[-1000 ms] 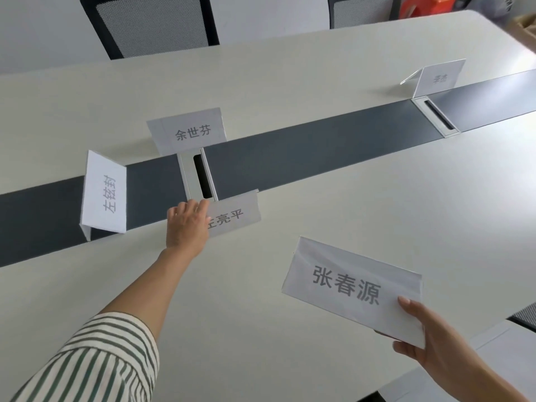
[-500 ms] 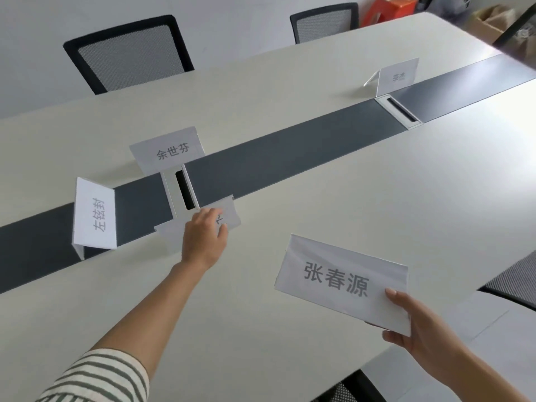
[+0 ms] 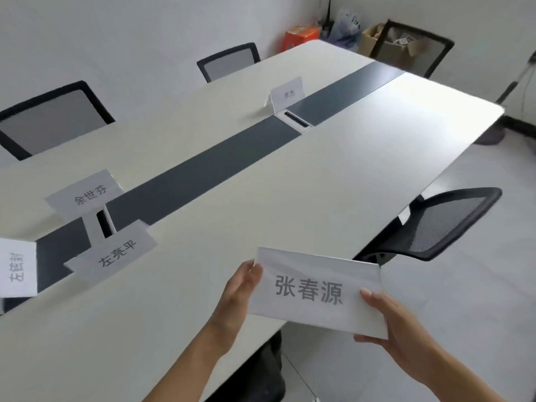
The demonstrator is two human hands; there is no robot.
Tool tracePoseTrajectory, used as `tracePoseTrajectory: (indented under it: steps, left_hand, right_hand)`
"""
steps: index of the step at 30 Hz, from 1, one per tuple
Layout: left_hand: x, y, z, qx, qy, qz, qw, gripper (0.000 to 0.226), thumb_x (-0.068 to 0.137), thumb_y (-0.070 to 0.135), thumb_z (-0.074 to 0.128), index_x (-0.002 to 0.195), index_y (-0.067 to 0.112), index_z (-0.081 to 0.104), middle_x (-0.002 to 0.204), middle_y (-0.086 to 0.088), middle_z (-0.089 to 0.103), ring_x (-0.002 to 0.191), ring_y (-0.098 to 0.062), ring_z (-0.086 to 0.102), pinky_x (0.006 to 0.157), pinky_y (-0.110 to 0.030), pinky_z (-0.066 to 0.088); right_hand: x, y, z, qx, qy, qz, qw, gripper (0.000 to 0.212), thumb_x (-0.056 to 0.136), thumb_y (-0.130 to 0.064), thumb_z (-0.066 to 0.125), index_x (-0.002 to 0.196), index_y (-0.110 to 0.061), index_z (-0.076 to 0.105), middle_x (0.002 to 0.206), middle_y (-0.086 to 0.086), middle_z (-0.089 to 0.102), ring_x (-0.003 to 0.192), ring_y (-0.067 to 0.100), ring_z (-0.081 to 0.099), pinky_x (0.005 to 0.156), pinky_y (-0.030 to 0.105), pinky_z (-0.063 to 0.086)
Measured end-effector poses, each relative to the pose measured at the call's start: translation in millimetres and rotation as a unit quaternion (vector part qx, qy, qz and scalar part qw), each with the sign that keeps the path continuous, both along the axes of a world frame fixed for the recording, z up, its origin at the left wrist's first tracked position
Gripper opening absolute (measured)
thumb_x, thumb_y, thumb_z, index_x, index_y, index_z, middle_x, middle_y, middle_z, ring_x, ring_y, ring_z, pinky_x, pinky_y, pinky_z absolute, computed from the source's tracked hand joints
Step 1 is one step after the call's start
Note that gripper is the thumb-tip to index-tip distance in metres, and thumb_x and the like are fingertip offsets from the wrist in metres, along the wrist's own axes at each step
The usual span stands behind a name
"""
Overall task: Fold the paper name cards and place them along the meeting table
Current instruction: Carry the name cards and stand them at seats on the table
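Both my hands hold one folded white name card (image 3: 317, 291) with three large grey characters, above the near edge of the meeting table (image 3: 290, 198). My left hand (image 3: 239, 291) grips its left edge, and my right hand (image 3: 388, 320) pinches its lower right corner, thumb on the front. Several folded cards stand on the table: one (image 3: 111, 253) at the near side of the dark centre strip (image 3: 208, 175), one (image 3: 87, 192) across the strip, one (image 3: 17, 268) at the far left edge of view, and a small one (image 3: 285, 95) further along.
Two cable hatches (image 3: 294, 121) (image 3: 101, 221) sit in the strip. Black mesh chairs stand beyond the table (image 3: 55, 117) (image 3: 229, 60), at its far end (image 3: 412, 47), and at the near right side (image 3: 441, 224). Boxes and bags (image 3: 301, 36) lie in the far corner.
My left hand left the card by the near hatch and came back to grip the left edge of the held card. The view swung right along the table.
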State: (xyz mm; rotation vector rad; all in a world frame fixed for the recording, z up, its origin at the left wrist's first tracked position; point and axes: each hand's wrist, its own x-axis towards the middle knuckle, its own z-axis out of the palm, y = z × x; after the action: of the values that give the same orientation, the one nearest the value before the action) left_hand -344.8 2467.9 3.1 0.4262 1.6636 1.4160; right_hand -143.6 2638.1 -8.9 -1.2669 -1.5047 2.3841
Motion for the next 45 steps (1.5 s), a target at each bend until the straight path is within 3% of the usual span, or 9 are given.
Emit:
tracePoseTrajectory:
  steps: [9,14,19,24,29,31,36,41,45]
  left_hand:
    - [143.2,121.0,-7.8,-0.023,-0.058,-0.025,0.998,0.035,0.085,0.032,0.064,0.110,0.009,0.061,0.098,-0.011,0.075,0.085,-0.022,0.072,0.064,-0.023,0.052]
    - [166.7,188.7,-15.7,-0.051,-0.062,-0.069,0.994,0.044,0.078,0.039,0.063,0.108,0.007,0.062,0.098,-0.012,0.076,0.091,-0.028,0.072,0.073,-0.031,0.054]
    - [167.1,265.4,-35.7,-0.082,-0.061,-0.105,0.989,0.047,0.076,0.043,0.063,0.107,0.008,0.065,0.102,-0.013,0.074,0.102,-0.035,0.067,0.096,-0.048,0.049]
    - [165.5,363.9,-48.0,-0.094,-0.081,-0.100,0.987,0.047,0.070,0.043,0.064,0.098,0.004,0.063,0.099,-0.019,0.074,0.087,-0.031,0.070,0.071,-0.034,0.055]
    - [152.7,453.4,-31.4,-0.082,-0.082,-0.098,0.988,0.042,0.075,0.040,0.069,0.094,0.004,0.061,0.097,-0.021,0.073,0.078,-0.026,0.068,0.062,-0.032,0.055]
    - [143.5,479.0,-25.3,-0.073,-0.086,-0.099,0.989,0.032,0.086,0.032,0.065,0.098,0.003,0.060,0.097,-0.021,0.073,0.080,-0.028,0.070,0.067,-0.036,0.056]
    - [109.2,525.6,-18.4,-0.058,-0.077,-0.104,0.990,0.050,0.074,0.038,0.068,0.109,0.005,0.060,0.099,-0.015,0.075,0.093,-0.032,0.071,0.082,-0.046,0.054]
    - [83.4,560.6,-15.1,-0.085,-0.063,-0.133,0.985,0.046,0.076,0.026,0.073,0.114,0.004,0.062,0.106,-0.014,0.074,0.099,-0.030,0.071,0.079,-0.036,0.057]
    - [81.5,597.6,-7.9,-0.151,-0.048,-0.156,0.975,0.044,0.072,0.020,0.082,0.105,-0.003,0.065,0.104,-0.015,0.075,0.098,-0.031,0.071,0.077,-0.032,0.055]
  right_hand:
    - [152.7,88.8,11.2,0.033,-0.022,-0.141,0.989,0.040,0.066,-0.044,0.071,0.095,-0.015,0.075,0.094,0.008,0.076,0.088,0.027,0.067,0.076,0.045,0.053]
    - [185.0,134.4,-1.7,0.024,-0.043,-0.209,0.977,0.029,0.084,-0.035,0.059,0.096,-0.011,0.070,0.074,0.003,0.075,0.075,0.026,0.064,0.070,0.042,0.053]
    - [196.7,198.7,-15.7,0.009,-0.058,-0.232,0.971,0.048,0.060,-0.049,0.070,0.092,-0.013,0.073,0.080,0.008,0.072,0.074,0.027,0.064,0.063,0.039,0.053]
    - [198.9,290.3,-18.0,0.016,-0.080,-0.238,0.968,0.065,0.046,-0.057,0.070,0.093,-0.011,0.072,0.078,0.008,0.071,0.072,0.026,0.062,0.064,0.037,0.052]
    - [186.2,381.8,-0.2,0.047,-0.073,-0.226,0.970,0.074,0.045,-0.058,0.070,0.098,-0.007,0.071,0.086,0.013,0.071,0.075,0.026,0.063,0.062,0.035,0.053]
    - [178.4,411.9,2.0,0.045,-0.057,-0.215,0.974,0.070,0.048,-0.058,0.070,0.099,-0.010,0.072,0.091,0.014,0.073,0.077,0.025,0.064,0.065,0.037,0.053]
    - [145.7,492.1,-4.2,0.037,-0.050,-0.147,0.987,0.069,0.048,-0.056,0.072,0.100,-0.010,0.072,0.096,0.018,0.073,0.078,0.028,0.066,0.067,0.038,0.054]
    - [108.2,581.0,-8.3,0.034,-0.026,-0.025,0.999,0.071,0.052,-0.053,0.072,0.104,-0.005,0.068,0.098,0.018,0.073,0.077,0.025,0.069,0.068,0.037,0.051]
    - [79.3,652.2,-5.2,0.041,-0.021,0.070,0.997,0.020,0.081,-0.028,0.071,0.085,-0.008,0.068,0.067,-0.004,0.076,0.057,0.008,0.070,0.062,0.027,0.048]
